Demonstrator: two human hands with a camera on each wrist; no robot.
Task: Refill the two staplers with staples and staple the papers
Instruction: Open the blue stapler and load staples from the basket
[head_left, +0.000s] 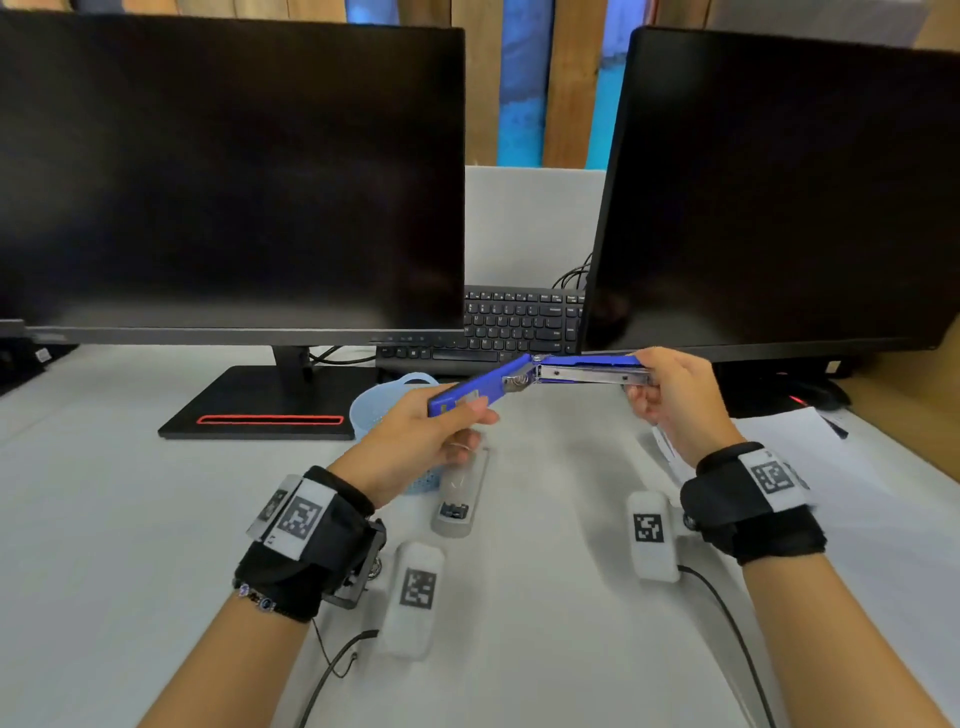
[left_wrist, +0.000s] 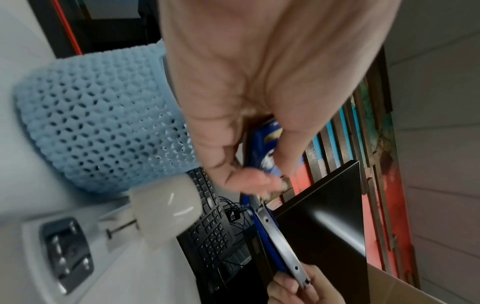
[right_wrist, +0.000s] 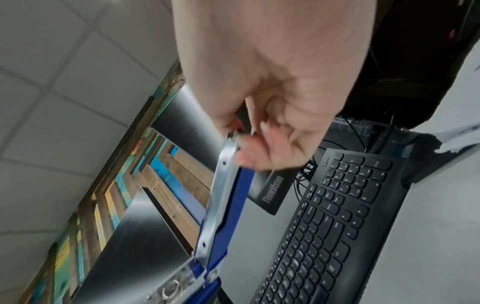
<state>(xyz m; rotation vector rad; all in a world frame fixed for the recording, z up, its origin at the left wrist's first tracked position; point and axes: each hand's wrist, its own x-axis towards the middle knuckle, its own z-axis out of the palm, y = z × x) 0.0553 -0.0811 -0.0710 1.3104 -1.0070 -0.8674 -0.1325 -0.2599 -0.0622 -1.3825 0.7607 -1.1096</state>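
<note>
**A:** where's the blue stapler at right now?

**B:** up in the air over the counter, swung wide open and held between both hands, in front of the keyboard and the gap between the two monitors. The left hand has the blue end on the left, the right hand has the far tip of the metal staple channel on the right

**A:** which way is it pointing?

**B:** long axis runs left to right across the scene. The left half slopes down toward the left hand, hinge sits about in the middle as the high point, and the right half with the silver channel goes roughly level toward the right hand. In the right wrist view the channel runs straight away from the fingers with the blue part alongside it

**A:** and the grips?

**B:** left hand is curled round the blue part, thumb on top, fingers under. Right hand pinches the channel tip between thumb and fingertips, the rest of the fingers loosely bent

**A:** the other stapler?

**B:** a grey stapler lies on the counter just below the left hand, long axis running near to far, next to a light blue basket. White papers lie on the counter to the right, near the right wrist
</note>
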